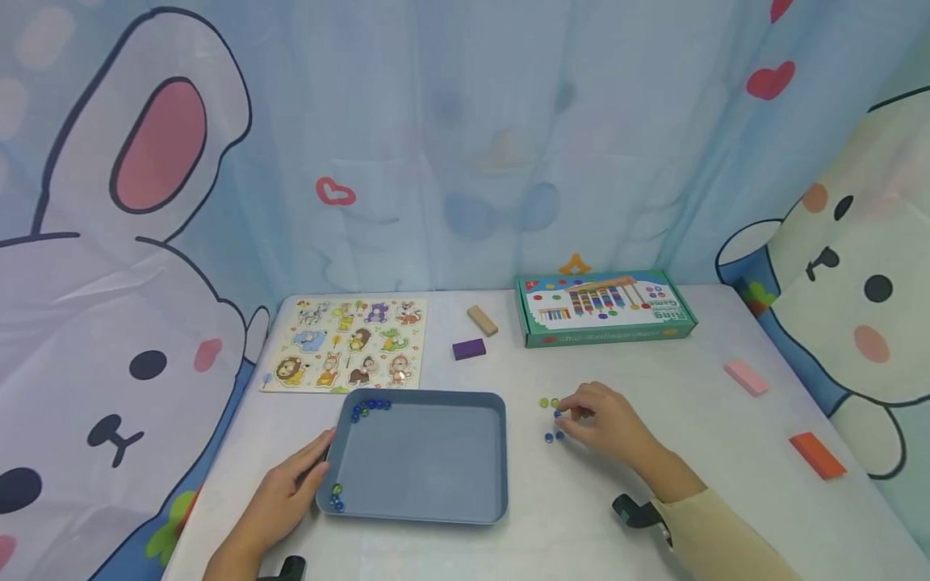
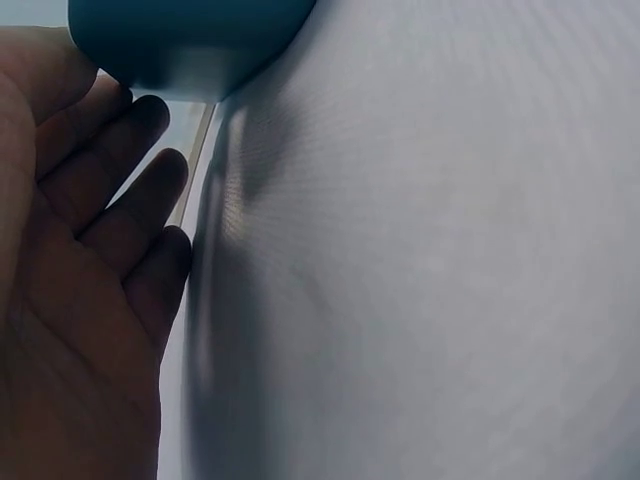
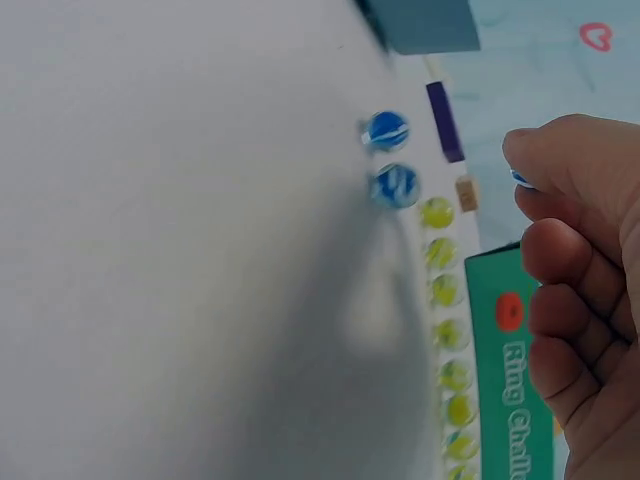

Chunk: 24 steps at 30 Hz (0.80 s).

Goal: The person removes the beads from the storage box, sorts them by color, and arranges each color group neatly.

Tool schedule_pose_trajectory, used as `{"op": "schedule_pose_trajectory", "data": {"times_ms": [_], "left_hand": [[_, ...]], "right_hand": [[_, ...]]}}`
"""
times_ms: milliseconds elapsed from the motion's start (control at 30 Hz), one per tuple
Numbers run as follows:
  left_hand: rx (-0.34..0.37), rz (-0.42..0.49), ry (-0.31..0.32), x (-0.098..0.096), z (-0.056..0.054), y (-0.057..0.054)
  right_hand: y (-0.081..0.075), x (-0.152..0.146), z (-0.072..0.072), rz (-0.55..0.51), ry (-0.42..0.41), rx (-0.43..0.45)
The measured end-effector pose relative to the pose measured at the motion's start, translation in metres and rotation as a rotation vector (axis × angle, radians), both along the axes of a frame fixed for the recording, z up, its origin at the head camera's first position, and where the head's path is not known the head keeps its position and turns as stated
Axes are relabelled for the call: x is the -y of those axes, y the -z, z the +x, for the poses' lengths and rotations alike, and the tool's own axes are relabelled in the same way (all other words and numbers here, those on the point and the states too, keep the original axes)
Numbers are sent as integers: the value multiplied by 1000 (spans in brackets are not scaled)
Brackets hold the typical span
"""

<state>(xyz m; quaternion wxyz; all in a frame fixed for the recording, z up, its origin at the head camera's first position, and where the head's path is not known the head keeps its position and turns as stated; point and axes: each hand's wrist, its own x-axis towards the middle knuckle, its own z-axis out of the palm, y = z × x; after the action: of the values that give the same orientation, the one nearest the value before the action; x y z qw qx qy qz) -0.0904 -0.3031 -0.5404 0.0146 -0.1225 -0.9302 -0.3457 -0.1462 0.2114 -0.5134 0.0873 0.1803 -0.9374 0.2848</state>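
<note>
Between thumb and index finger, my right hand (image 1: 599, 415) pinches a blue marble (image 3: 520, 179), mostly covered by the fingertips. Two more blue marbles (image 3: 396, 186) lie on the table just below that hand. A row of yellow-green marbles (image 3: 445, 290) runs beside them, partly hidden by the hand in the head view. My left hand (image 1: 279, 492) touches the left side of a blue-grey tray (image 1: 421, 460) with loosely extended fingers. Inside the tray, blue marbles (image 1: 374, 404) with a yellow-green one sit along the upper-left corner. A smaller group (image 1: 337, 499) lies at the lower left.
Behind the tray lies an animal puzzle board (image 1: 349, 343). Near it are a purple block (image 1: 469, 349) and a wooden block (image 1: 483, 320). A green game box (image 1: 606, 308) stands at the back. Pink (image 1: 746, 378) and orange blocks (image 1: 817, 455) lie at the right.
</note>
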Motion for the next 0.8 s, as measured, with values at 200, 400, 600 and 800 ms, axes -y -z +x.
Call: {"op": "schedule_pose_trajectory", "data": {"times_ms": [200,400,600,800], "left_hand": [[40,-8,-17,1,-1,2],[48,-9,-17,1,-1,1],[51,-7,-17,0,0,1],[52,-8,-19,0,0,0]], "right_hand": [[13,-12,7,59,62,64],[18,-20,11,82,81,111],[23,-22,13,77,57,144],[26,-21,13,92,54,143]]}}
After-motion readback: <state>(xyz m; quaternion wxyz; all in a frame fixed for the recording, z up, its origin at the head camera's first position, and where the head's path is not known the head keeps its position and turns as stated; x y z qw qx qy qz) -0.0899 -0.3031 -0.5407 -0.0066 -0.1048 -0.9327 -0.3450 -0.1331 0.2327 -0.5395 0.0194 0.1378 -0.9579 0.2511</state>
